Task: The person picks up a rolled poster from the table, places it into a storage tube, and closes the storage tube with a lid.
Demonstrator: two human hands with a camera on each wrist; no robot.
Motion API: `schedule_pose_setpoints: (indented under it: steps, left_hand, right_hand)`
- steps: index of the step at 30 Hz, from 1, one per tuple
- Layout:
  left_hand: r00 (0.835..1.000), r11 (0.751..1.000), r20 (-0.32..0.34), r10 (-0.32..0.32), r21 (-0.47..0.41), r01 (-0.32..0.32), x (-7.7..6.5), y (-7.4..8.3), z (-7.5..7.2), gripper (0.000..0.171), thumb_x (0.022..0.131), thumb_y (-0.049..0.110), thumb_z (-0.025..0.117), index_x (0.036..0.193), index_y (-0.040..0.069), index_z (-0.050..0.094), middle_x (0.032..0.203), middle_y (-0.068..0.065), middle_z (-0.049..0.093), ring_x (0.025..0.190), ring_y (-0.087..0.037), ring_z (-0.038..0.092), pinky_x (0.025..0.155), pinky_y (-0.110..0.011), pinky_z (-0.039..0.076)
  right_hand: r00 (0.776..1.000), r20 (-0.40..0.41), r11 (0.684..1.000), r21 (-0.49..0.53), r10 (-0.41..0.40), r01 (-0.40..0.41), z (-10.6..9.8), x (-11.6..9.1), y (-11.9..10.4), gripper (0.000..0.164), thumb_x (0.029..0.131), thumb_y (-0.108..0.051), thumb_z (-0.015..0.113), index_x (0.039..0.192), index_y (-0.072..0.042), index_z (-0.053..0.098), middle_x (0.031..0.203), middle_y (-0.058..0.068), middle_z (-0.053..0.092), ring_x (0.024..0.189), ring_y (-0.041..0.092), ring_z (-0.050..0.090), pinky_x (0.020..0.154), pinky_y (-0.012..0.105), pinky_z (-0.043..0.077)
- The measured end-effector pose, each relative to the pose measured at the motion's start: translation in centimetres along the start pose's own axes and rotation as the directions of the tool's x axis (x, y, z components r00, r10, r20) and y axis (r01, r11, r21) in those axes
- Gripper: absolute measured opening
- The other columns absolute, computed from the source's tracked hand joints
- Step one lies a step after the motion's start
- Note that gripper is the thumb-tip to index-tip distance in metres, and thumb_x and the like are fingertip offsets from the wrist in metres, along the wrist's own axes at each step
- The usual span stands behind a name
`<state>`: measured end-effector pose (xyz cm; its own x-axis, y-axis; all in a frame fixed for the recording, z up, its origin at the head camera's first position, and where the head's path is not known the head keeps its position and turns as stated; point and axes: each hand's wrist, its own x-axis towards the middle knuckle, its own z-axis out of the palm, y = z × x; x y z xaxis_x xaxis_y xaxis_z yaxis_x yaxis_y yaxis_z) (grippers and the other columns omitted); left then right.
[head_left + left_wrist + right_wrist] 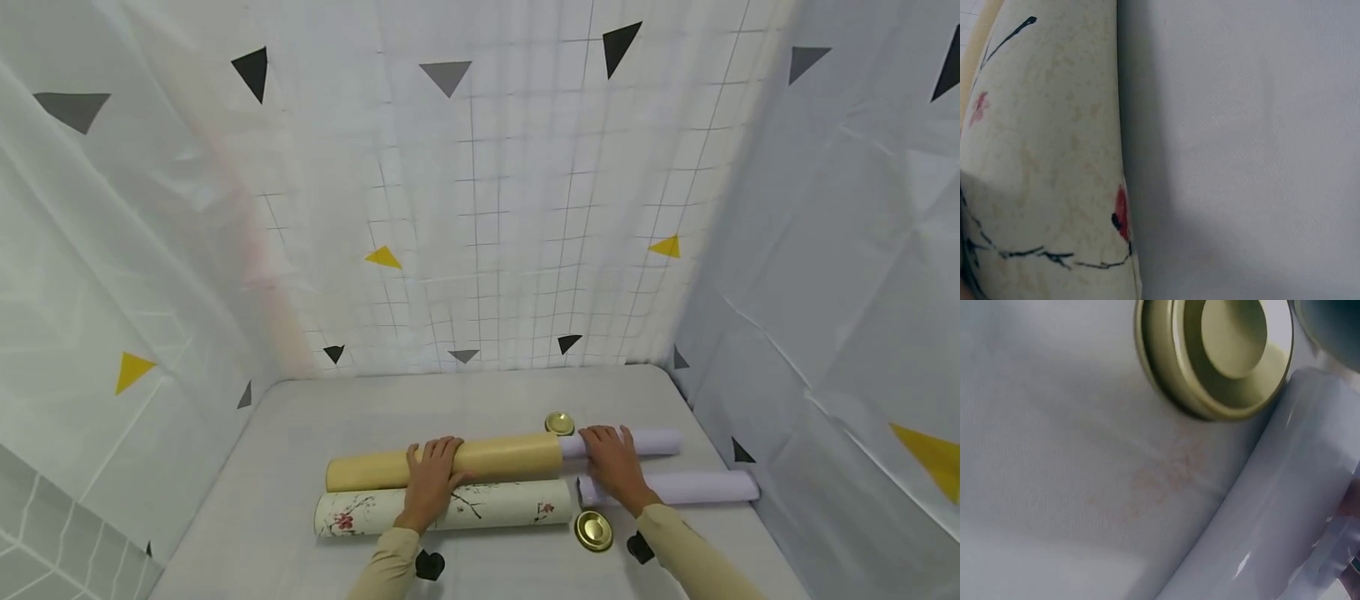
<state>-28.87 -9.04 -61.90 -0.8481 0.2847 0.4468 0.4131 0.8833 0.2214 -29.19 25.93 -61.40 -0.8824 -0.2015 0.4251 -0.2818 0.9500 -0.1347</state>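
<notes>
My left hand [431, 483] reaches across a cream floral tube [510, 504] and grips a plain yellow tube [510, 455] lying behind it. Dark branches and pink blossoms decorate the floral tube, which fills the left side of the left wrist view. At the yellow tube's right end, a pale lavender roll [660, 442] sits in line with it, its left end meeting the opening. My right hand [613, 467] holds this roll close to that joint. Under the right wrist lies a second lavender roll [705, 487], near the floral tube's right end.
One round gold lid [559, 423] lies behind the joint. Another gold lid [594, 531] is in front, by the floral tube's right end. White sheeting [480, 208] with coloured triangles rises behind the white table [285, 433] and along both sides.
</notes>
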Motion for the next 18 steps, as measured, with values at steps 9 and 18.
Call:
schedule_pose_setpoints:
  steps: [9,18]
  left_hand:
    - [0.999,1.0,-0.039,0.02,0.009,-0.019,-0.2,0.0,0.1,0.063,0.085,0.051,0.071,0.135,0.015,0.062,0.133,-0.007,0.066,0.122,-0.031,0.06,0.108,-0.065,0.036]
    - [0.995,0.998,-0.086,0.052,0.028,-0.05,-0.2,-0.3,0.4,0.063,0.084,0.055,0.069,0.133,0.016,0.062,0.13,-0.005,0.067,0.119,-0.028,0.06,0.104,-0.063,0.038]
  right_hand:
    - [1.0,0.021,1.0,-0.002,-0.016,0.016,0.6,0.5,-1.3,0.054,0.079,-0.001,0.08,0.131,-0.005,0.064,0.125,0.015,0.07,0.122,0.037,0.062,0.109,0.069,0.04]
    - [0.999,0.034,1.0,0.01,-0.021,0.021,0.6,0.5,-2.0,0.066,0.078,-0.005,0.086,0.138,-0.005,0.059,0.128,0.015,0.069,0.123,0.036,0.061,0.111,0.067,0.04]
